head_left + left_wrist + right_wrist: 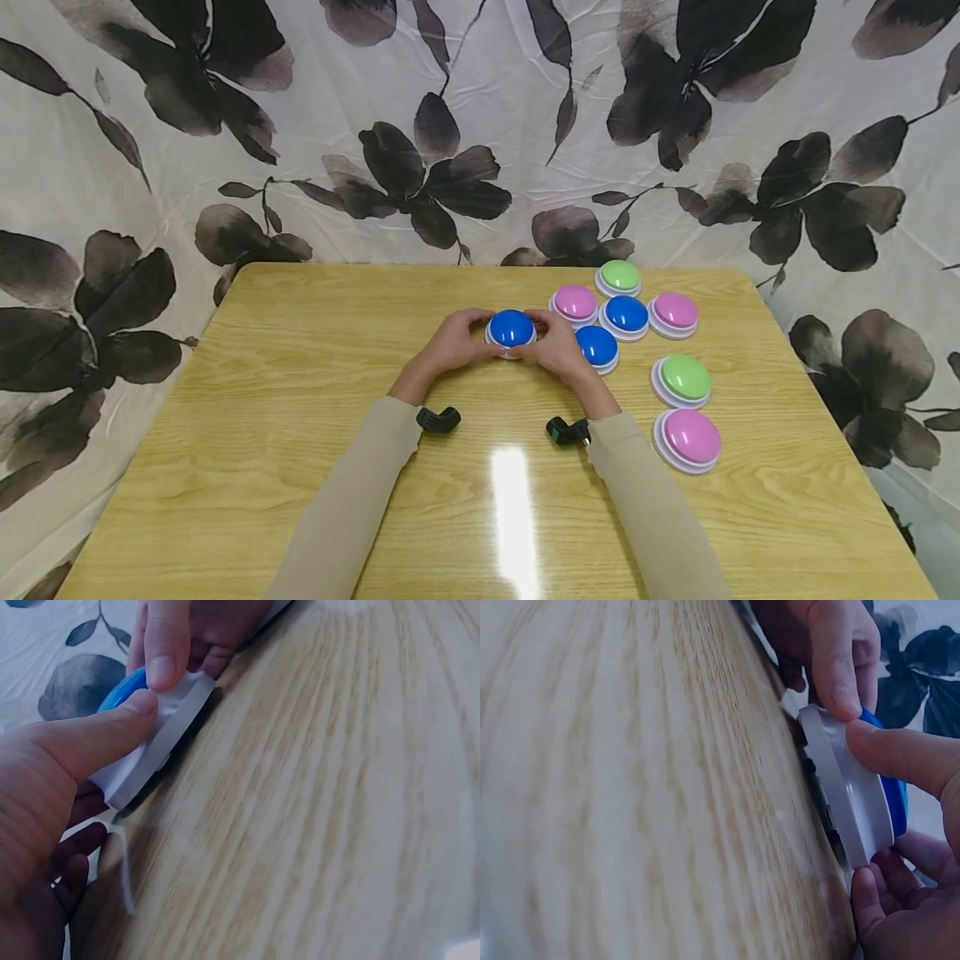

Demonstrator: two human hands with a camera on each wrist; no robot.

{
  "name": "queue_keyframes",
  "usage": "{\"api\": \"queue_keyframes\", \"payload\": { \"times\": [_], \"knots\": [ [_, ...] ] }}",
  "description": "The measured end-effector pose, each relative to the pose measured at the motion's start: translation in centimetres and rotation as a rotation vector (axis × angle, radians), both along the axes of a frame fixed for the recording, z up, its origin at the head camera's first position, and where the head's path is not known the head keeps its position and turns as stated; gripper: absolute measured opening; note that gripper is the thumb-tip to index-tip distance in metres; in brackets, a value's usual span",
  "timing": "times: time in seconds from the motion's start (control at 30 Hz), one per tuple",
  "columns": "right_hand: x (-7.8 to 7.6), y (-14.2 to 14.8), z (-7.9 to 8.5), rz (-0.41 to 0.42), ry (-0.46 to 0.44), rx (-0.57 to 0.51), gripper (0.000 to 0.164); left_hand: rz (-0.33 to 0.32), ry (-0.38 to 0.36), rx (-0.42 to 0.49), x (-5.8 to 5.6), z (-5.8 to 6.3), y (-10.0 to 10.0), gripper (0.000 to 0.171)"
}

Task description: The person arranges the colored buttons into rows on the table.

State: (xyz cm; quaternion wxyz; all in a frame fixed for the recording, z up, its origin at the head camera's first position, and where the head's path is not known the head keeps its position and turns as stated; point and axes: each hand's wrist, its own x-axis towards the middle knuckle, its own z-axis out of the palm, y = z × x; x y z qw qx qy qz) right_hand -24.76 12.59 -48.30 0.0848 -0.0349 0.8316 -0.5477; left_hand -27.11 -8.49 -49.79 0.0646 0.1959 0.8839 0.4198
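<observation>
Between both hands is a push button (512, 329) with a blue dome on a round white base, near the middle of the table. My left hand (456, 340) grips its left side, the thumb on the near edge of the base and the fingers around the far side. My right hand (557, 343) grips the right side the same way, the two thumbs almost meeting. In the right wrist view the white base (847, 787) sits close over the wood, with a dark gap under it. Another blue button (597, 347) lies just right of my right hand.
Right of the hands several more buttons stand on the wooden table (300, 350): a pink one (575, 303), a green one (619, 277), a blue one (626, 315), another pink one (674, 312). Nearer are a green (684, 379) and a pink (690, 439). A floral cloth (540, 100) hangs behind.
</observation>
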Motion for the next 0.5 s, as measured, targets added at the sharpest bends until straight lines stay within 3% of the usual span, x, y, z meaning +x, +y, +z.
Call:
{"api": "queue_keyframes", "payload": {
  "times": [0.5],
  "knots": [
    [0.08, -0.04, -0.08, 0.027, 0.013, -0.030, 0.084, 0.000, 0.010, 0.011, 0.06, -0.15, 0.06, 0.071]
  ]
}}
